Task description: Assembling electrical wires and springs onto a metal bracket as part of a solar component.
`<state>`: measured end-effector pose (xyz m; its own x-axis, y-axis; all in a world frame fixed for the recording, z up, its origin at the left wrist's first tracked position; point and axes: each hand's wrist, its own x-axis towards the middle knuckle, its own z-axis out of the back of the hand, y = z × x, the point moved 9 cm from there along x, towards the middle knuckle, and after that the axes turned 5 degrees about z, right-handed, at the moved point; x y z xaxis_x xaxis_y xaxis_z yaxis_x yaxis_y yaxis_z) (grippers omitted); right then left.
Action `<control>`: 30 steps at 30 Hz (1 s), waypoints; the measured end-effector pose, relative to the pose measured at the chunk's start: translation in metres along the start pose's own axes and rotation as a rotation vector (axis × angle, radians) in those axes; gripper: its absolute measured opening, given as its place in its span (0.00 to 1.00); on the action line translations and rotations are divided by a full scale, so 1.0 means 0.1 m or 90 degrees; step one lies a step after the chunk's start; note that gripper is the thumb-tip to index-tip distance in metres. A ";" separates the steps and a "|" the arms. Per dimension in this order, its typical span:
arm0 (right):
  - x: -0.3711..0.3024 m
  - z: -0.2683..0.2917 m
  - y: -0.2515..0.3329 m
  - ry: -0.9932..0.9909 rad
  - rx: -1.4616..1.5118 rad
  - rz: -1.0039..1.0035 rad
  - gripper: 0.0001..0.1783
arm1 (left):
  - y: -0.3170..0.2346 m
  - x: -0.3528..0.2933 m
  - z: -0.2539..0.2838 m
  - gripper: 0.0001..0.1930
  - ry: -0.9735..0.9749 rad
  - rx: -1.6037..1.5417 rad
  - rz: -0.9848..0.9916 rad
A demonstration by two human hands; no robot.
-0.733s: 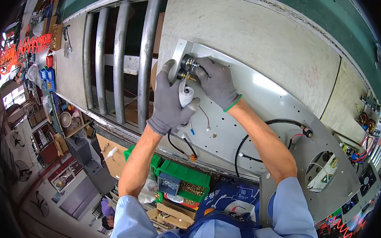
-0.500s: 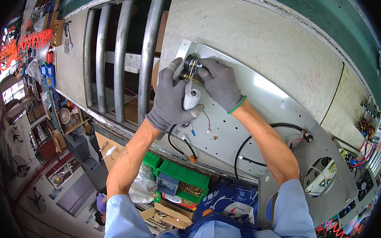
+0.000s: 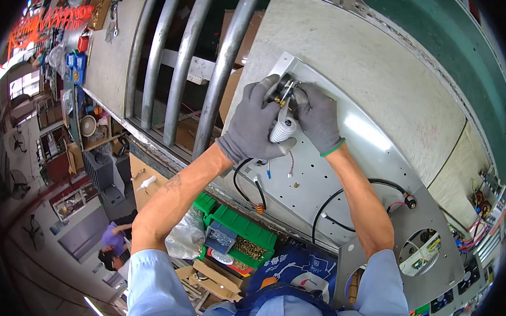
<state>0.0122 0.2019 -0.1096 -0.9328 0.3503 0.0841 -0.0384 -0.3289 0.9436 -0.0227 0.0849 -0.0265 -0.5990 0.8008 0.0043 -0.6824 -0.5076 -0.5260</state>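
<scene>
Both hands wear grey gloves and work at the far left corner of a grey sheet-metal panel (image 3: 337, 157). My left hand (image 3: 256, 125) curls round a white ribbed coil (image 3: 281, 129), its thumb at the lower end and its fingers up by a black round terminal (image 3: 286, 80). A flat metal strip rises from the coil toward the terminal. With bent fingers my right hand (image 3: 319, 117) pinches at a small metal bolt (image 3: 291, 85) on that terminal; its fingertips are partly hidden. Just below the bolt, a brass-coloured stud (image 3: 280, 103) shows between the hands.
Black cables (image 3: 326, 200) lie over the panel, and a cable with an orange-striped ring (image 3: 260, 207) hangs at its near edge. Metal rollers (image 3: 227, 64) run to the left. Green bins (image 3: 243, 227) of small hardware stand below. Another person (image 3: 115, 239) is at far lower left.
The view has shifted, so the panel and both hands appear farther right. My hands stay at the same terminal, with the right fingers slightly turned. The other person shows more fully.
</scene>
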 end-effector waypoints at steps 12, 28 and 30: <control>0.01 -0.15 -0.29 0.083 0.172 -0.305 0.18 | 0.00 -0.01 0.04 0.33 -0.032 -0.012 -0.008; 0.07 -0.13 -0.19 -0.023 0.027 0.032 0.21 | 0.00 -0.02 0.09 0.32 -0.061 -0.040 -0.029; 0.02 -0.18 -0.31 0.011 0.137 -0.141 0.21 | 0.02 -0.04 0.10 0.31 -0.056 -0.054 -0.016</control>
<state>0.0056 0.1975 -0.1447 -0.9159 0.3779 -0.1350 -0.1669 -0.0528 0.9846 -0.0257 0.0772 -0.0195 -0.6190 0.7800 0.0919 -0.6626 -0.4557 -0.5944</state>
